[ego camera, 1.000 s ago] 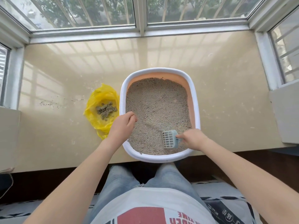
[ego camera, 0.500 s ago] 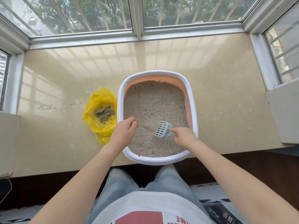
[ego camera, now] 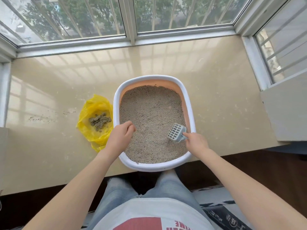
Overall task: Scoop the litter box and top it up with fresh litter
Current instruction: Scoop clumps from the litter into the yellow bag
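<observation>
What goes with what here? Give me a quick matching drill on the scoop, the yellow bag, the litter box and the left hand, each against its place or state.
Column one:
1. scoop
2. yellow bag
3. litter box
4. left hand

Column two:
A. lies open on the sill, left of the box, with clumps on it
B. grips the box's left rim
C. held by the right hand over the litter, near the right wall
D. sits at the sill's near edge, filled with grey litter

Pairs: 1-C, 2-A, 3-D, 4-B
</observation>
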The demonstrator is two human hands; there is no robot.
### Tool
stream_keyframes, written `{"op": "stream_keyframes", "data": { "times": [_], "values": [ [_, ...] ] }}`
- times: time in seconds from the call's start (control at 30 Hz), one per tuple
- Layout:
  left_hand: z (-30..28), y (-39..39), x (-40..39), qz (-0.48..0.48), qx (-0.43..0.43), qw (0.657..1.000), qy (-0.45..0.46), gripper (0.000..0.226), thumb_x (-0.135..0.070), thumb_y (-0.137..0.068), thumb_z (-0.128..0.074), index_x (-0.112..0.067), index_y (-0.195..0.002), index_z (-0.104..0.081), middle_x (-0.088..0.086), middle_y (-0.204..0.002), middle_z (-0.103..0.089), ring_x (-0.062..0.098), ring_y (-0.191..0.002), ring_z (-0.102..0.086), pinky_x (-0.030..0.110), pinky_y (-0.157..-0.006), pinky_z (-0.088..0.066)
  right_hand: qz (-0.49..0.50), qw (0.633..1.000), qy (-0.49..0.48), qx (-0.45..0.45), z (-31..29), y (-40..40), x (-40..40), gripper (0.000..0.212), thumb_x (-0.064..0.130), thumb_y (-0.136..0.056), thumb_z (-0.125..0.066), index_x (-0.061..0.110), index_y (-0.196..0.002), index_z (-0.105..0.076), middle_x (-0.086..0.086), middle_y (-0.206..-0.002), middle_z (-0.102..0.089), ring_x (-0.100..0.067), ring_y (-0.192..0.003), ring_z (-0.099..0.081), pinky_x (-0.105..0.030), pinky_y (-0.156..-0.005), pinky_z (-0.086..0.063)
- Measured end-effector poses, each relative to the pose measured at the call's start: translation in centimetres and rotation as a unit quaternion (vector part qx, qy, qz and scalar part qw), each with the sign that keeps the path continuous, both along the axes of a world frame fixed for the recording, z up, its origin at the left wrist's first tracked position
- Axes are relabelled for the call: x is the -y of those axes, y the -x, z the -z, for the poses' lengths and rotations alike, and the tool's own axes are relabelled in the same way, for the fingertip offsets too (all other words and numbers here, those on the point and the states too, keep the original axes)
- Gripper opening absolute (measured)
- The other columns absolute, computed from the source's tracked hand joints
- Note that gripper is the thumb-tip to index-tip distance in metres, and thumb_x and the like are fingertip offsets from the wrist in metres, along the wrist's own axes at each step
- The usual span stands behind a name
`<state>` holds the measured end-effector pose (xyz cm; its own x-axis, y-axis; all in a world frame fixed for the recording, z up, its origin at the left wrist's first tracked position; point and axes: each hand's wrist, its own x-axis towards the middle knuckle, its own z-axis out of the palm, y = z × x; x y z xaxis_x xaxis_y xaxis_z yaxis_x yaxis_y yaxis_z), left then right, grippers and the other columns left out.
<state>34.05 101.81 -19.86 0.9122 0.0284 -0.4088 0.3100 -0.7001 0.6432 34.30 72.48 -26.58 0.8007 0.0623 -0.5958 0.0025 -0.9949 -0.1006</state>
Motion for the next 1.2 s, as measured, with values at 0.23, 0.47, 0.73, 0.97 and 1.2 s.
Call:
{"op": "stream_keyframes", "data": {
  "times": [0.23,0.47,0.73,0.97,1.2],
  "values": [
    [0.3,-0.2,-0.3,0.014,0.005,1.000,-0.001,0.027,-0.014,-0.095,-0.041,-0.019,-0.074,-0.058,0.002,-0.062,-0.060,0.020,-0.062,-0.056,0.033,-0.058,-0.041,-0.042,0.999,0.000,0.001,-0.1,0.5,-1.4,0.045,0.016,-0.094,-0.041,0.029,-0.136,-0.049,-0.002,-0.109,-0.066,-0.024,-0.100,-0.062,-0.033,-0.076,-0.050],
    [0.2,-0.5,-0.7,0.016,0.009,1.000,-0.004,0.026,-0.013,-0.095,-0.042,-0.015,-0.077,-0.060,0.003,-0.063,-0.060,0.021,-0.064,-0.057,0.033,-0.058,-0.041,0.069,0.997,-0.023,-0.012,0.0,1.4,-1.0,0.042,0.016,-0.091,-0.043,0.024,-0.131,-0.057,-0.005,-0.118,-0.066,-0.028,-0.107,-0.061,-0.034,-0.083,-0.051],
    [0.2,-0.6,-0.6,0.021,0.004,1.000,-0.009,0.027,-0.015,-0.096,-0.040,-0.014,-0.078,-0.060,0.004,-0.064,-0.060,0.022,-0.063,-0.056,0.033,-0.056,-0.040,0.051,0.998,-0.018,-0.026,1.1,2.0,-1.7,0.041,0.018,-0.094,-0.041,0.020,-0.133,-0.054,-0.006,-0.116,-0.066,-0.027,-0.107,-0.061,-0.034,-0.085,-0.050],
    [0.1,-0.7,-0.2,0.023,-0.001,1.000,-0.012,0.027,-0.016,-0.096,-0.040,-0.015,-0.078,-0.060,0.001,-0.063,-0.060,0.020,-0.060,-0.056,0.030,-0.053,-0.038,-0.028,0.999,0.013,0.030,1.9,2.8,-1.8,0.027,0.016,-0.095,-0.045,0.008,-0.118,-0.057,-0.008,-0.122,-0.049,-0.024,-0.116,-0.042,-0.033,-0.092,-0.040],
    [0.3,-0.4,-0.1,0.023,0.000,1.000,-0.011,0.025,-0.015,-0.095,-0.041,-0.014,-0.077,-0.059,0.004,-0.063,-0.060,0.022,-0.061,-0.055,0.031,-0.053,-0.037,-0.059,0.998,0.025,0.027,2.2,3.0,-1.5,0.026,0.006,-0.092,-0.042,0.008,-0.112,-0.058,-0.007,-0.120,-0.051,-0.023,-0.112,-0.041,-0.031,-0.095,-0.034]
  ]
}}
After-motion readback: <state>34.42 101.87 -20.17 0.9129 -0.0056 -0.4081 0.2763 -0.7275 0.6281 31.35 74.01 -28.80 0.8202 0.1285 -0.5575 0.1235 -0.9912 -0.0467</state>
